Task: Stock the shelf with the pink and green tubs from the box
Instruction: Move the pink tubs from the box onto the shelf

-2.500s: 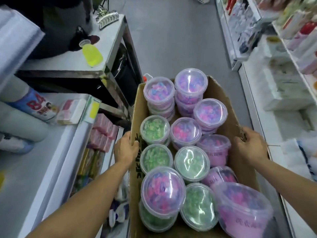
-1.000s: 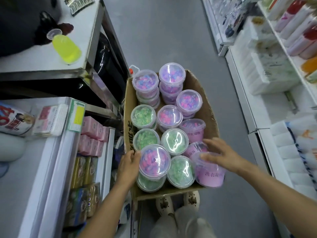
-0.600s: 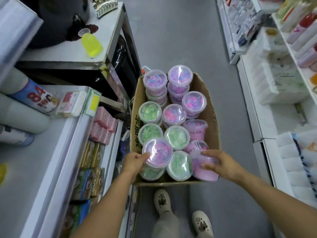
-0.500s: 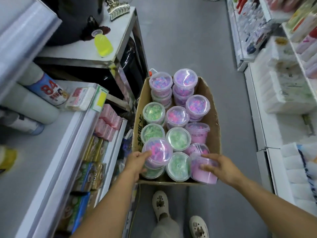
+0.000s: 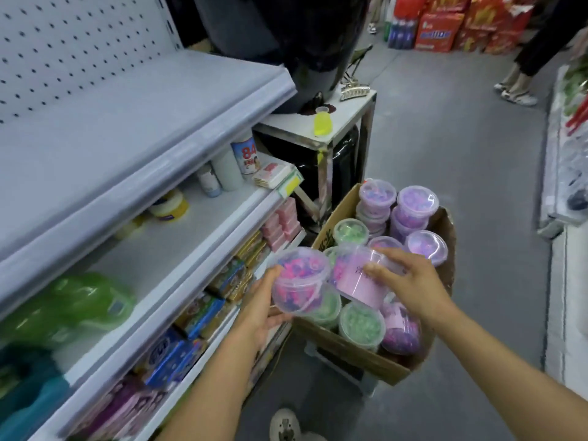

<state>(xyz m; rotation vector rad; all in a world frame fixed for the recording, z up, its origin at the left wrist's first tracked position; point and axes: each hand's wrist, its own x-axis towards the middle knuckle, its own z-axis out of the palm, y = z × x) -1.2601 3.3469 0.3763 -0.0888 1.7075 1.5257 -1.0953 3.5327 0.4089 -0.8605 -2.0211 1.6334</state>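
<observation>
A cardboard box (image 5: 356, 351) on the floor holds several pink and green tubs, such as a green tub (image 5: 361, 324) at its near edge. My left hand (image 5: 259, 308) holds a clear-lidded pink tub (image 5: 300, 280) from below, lifted above the box's near left corner. My right hand (image 5: 409, 280) grips a second pink tub (image 5: 359, 280) with a pink label, tilted, just right of the first. The white shelf (image 5: 165, 259) stands on the left, with bare room on its middle level.
The middle shelf carries a green bag (image 5: 79, 300), a yellow jar (image 5: 168, 206) and bottles. Soap boxes (image 5: 222, 281) fill the level below. A small table (image 5: 343, 113) with a yellow bottle stands behind the box. A person's legs (image 5: 521, 71) are at the far right.
Both hands have lifted a pink tub each out of the box's near end. The view has swung up and left toward the shelf.
</observation>
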